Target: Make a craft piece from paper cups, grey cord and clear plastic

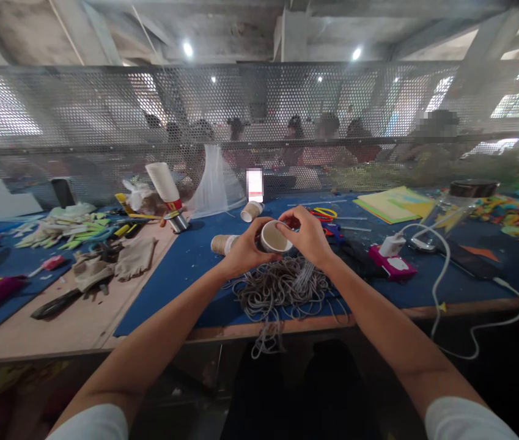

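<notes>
A white paper cup (276, 237) is held over the table, its open mouth tilted toward me. My left hand (249, 249) wraps around its side, thumb and fingers closed on it. With thumb and fingertips my right hand (304, 231) pinches the cup's right rim. Below both hands lies a loose heap of grey-brown cord (282, 290), some of it hanging over the table's front edge. A cord-wrapped cup (222, 244) lies on its side just left of my left hand. Another wrapped cup (252, 211) lies farther back, in front of a lit phone (255, 185).
A leaning stack of paper cups (161, 181) and a tin can (177, 222) stand at left, near work gloves (135, 258). Yellow-handled scissors (323, 214), coloured sheets (392, 205), a charger on a magenta socket block (393, 260) and a lidded jar (454, 205) occupy the right. Perforated mesh (259, 98) closes the back.
</notes>
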### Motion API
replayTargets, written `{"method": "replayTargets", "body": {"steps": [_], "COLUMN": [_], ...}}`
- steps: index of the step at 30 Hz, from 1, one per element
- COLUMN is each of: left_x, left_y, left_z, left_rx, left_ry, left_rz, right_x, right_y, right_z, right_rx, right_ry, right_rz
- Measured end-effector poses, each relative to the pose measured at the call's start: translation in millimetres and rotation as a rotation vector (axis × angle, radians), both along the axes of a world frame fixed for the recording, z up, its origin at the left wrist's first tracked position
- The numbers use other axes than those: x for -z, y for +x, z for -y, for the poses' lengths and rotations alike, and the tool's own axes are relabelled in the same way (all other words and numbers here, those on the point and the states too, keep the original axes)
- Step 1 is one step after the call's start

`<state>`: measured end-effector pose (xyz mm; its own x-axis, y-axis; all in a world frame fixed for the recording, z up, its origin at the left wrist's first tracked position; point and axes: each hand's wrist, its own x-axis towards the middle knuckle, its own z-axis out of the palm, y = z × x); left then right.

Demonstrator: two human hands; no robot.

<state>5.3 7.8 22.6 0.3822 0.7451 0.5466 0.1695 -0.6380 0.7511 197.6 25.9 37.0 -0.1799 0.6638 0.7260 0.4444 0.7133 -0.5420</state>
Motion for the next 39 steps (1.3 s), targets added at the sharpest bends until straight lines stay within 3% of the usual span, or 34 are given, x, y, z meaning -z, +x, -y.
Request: {"method": "replayTargets", "body": {"steps": [19,39], "left_x": [4.4,5.3], "left_y": [0.5,0.3], "left_z": [-1.1,-5.9], "left_rx": [0.029,0.054], "left_ry": [0.07,-0.113], "left_rz": [0.009,0.113], "right_x": [5.3,1.4], "right_y": [-1.8,-2.0], "right_z": [-4.2,-2.2], "right_rx": [0.035,0.013], "right_ry": [-0.011,-0.12], "right_rz": [0.008,-0.021]}}
